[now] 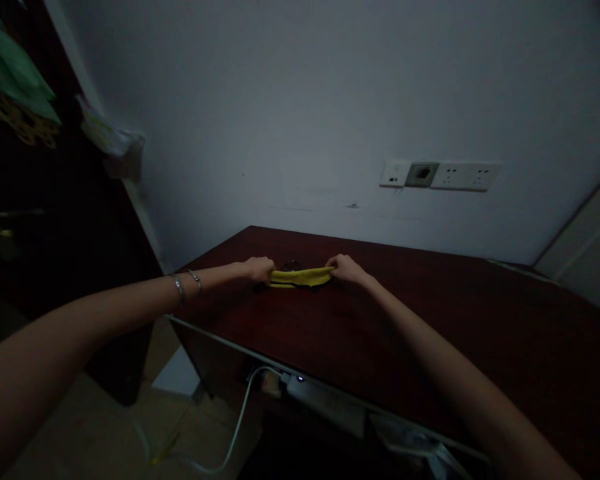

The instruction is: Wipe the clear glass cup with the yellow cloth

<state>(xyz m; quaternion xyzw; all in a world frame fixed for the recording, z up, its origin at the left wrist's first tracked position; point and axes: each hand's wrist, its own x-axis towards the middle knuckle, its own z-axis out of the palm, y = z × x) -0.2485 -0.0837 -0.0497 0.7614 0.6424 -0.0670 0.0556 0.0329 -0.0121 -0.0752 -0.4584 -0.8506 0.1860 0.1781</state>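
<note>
A small yellow cloth point(300, 277) lies stretched flat on the dark reddish-brown table point(430, 320), far from me near the wall. My left hand point(259, 269) is closed on the cloth's left end, with two bracelets on that wrist. My right hand point(345, 269) is closed on its right end. A small dark object, too dim to name, sits just behind the cloth. Both arms reach straight out across the table.
A white wall stands behind the table with a row of sockets point(440, 175) at the right. A dark shelf unit point(40, 200) is at the left. Below the table's front edge hang a power strip point(325, 400) and a white cable point(235, 427).
</note>
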